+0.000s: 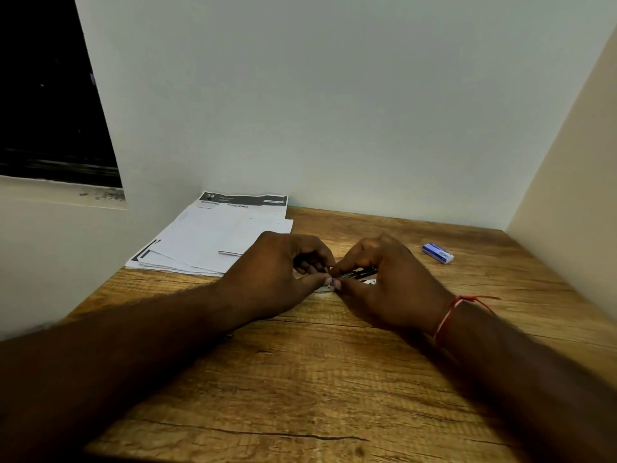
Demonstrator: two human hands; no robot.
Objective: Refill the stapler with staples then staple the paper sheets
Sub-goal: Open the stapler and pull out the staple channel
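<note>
A small dark stapler (359, 274) with a metal base lies on the wooden table (300, 379), mostly covered by both hands. My right hand (387, 282) curls over it and grips its body. My left hand (283, 275) meets it from the left, its fingertips pinching at the stapler's near end; what they pinch is too small to tell. A stack of white paper sheets (213, 235) lies at the back left. A thin strip of staples (230, 252) rests on the sheets. A small blue staple box (438, 253) sits to the right.
A pale wall closes the back of the table and a beige side panel (567, 162) closes the right. A dark window (46, 95) with a ledge is at the left. A red thread is tied round my right wrist.
</note>
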